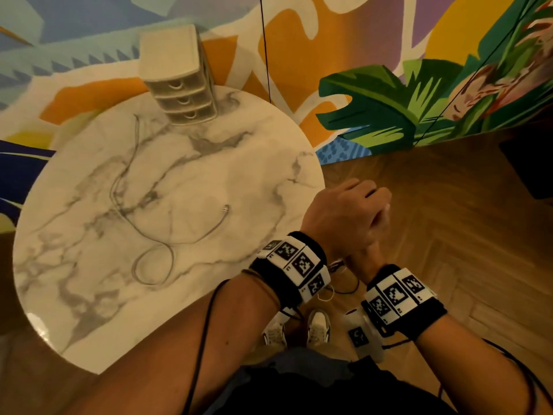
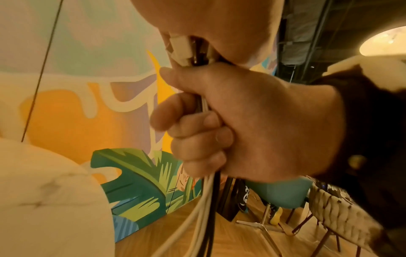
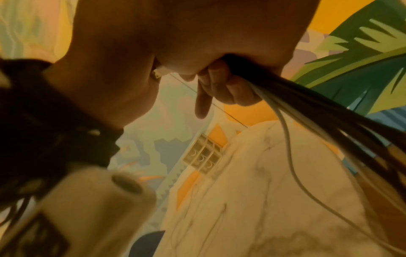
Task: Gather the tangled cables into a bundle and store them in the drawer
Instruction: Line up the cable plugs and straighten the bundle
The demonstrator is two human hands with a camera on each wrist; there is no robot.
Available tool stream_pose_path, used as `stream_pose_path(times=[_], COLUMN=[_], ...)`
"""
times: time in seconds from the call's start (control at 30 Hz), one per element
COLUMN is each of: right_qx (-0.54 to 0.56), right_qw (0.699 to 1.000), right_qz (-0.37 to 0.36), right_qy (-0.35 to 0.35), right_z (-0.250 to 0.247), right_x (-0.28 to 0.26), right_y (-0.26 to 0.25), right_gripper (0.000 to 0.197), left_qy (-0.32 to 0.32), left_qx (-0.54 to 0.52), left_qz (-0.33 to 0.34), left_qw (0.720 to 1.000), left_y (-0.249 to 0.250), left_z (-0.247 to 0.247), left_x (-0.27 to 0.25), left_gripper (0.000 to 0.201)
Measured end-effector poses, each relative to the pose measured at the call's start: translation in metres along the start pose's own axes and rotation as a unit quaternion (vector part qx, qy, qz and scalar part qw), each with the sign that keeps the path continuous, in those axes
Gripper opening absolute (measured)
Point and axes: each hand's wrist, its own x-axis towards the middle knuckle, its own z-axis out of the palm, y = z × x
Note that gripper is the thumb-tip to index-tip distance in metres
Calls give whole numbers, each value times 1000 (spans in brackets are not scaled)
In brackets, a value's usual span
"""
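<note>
Beyond the right rim of the round marble table [image 1: 239, 163], my two hands are stacked over the floor. In the left wrist view my right hand [image 2: 252, 125] makes a fist round a bundle of white and black cables [image 2: 206, 200] that hangs down from it. My left hand [image 1: 350, 211] sits on top, hiding the right hand in the head view, and grips the bundle's upper end, where a white plug [image 2: 180, 50] shows. One grey cable [image 1: 167, 244] lies loose and looped on the table. A small beige drawer unit [image 1: 182, 94] stands at the table's far edge, its three drawers closed.
A painted mural wall rises behind the table. A thin black cord [image 1: 264, 49] hangs in front of it. Herringbone wood floor lies to the right, with my shoes [image 1: 317, 324] below. A teal chair [image 2: 281, 191] and a woven chair [image 2: 342, 217] stand further off.
</note>
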Motion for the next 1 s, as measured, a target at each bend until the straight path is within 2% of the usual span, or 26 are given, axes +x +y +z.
stream_pose_path(times=[0.03, 0.07, 0.1, 0.13, 0.17, 0.2, 0.23, 0.3, 0.33, 0.37, 0.4, 0.47, 0.5, 0.53, 0.57, 0.6, 0.67, 0.8, 0.87, 0.93, 1.0], right_qx=[-8, -24, -64, -70, -41, 32, 47, -8, -20, -25, -29, -25, -28, -30, -26, -22, -8, 12, 20, 24, 45], right_qw=[1000, 998, 995, 993, 996, 997, 996, 995, 991, 987, 987, 989, 991, 991, 990, 989, 984, 972, 963, 958, 962], right_qz=[0, 44, 59, 81, 72, 66, 60, 95, 132, 156, 160, 144, 134, 131, 136, 147, 177, 235, 270, 286, 270], right_qy=[-15, -30, -50, -51, -34, 3, 36, 27, 16, 7, 0, -7, -8, -7, -4, -4, -9, -4, -8, -4, 0], right_z=[-1, 4, 6, 8, 10, 11, 11, 10, 10, 6, 6, 7, 10, 13, 15, 18, 25, 43, 51, 55, 54], right_x=[-2, -4, -5, -3, 0, 3, 7, 11, 12, 12, 10, 8, 9, 9, 10, 10, 8, 6, 7, 8, 8], right_y=[8, 9, 13, 13, 19, 17, 18, 22, 24, 29, 30, 27, 25, 26, 28, 30, 33, 40, 41, 35, 28], right_gripper=[12, 15, 10, 13, 17, 14, 14, 21, 27, 31, 33, 37, 37, 36, 35, 35, 36, 33, 41, 45, 40], left_qy=[6, 8, 9, 12, 12, 10, 10, 27, 23, -18, -95, -268, -322, -351, -366, -378, -373, -261, -193, -136, -117], left_qx=[3, 3, 2, -3, -17, -36, -57, -59, -27, 13, 51, 118, 138, 144, 137, 119, 69, 0, -8, -28, -28], left_qz=[-1, 6, 14, 19, 6, -27, -76, -192, -246, -301, -357, -432, -450, -460, -459, -451, -424, -338, -286, -240, -214], left_qw=[1000, 1000, 1000, 1000, 1000, 999, 995, 979, 969, 953, 928, 853, 822, 803, 798, 800, 822, 904, 939, 961, 969], left_y=[-2, -3, -3, -2, -3, -9, -20, -64, -92, -122, -148, -185, -195, -199, -199, -196, -178, -118, -90, -70, -61], left_z=[1, 0, -2, -6, -11, -15, -18, -18, -18, -19, -21, -26, -29, -30, -31, -28, -21, -10, -9, -12, -13], left_x=[0, -1, -1, -1, -1, -3, -8, -34, -53, -76, -100, -146, -164, -177, -185, -189, -184, -145, -126, -116, -117], left_gripper=[11, 14, 17, 20, 24, 30, 34, 36, 37, 41, 44, 45, 42, 39, 37, 35, 33, 22, 19, 19, 14])
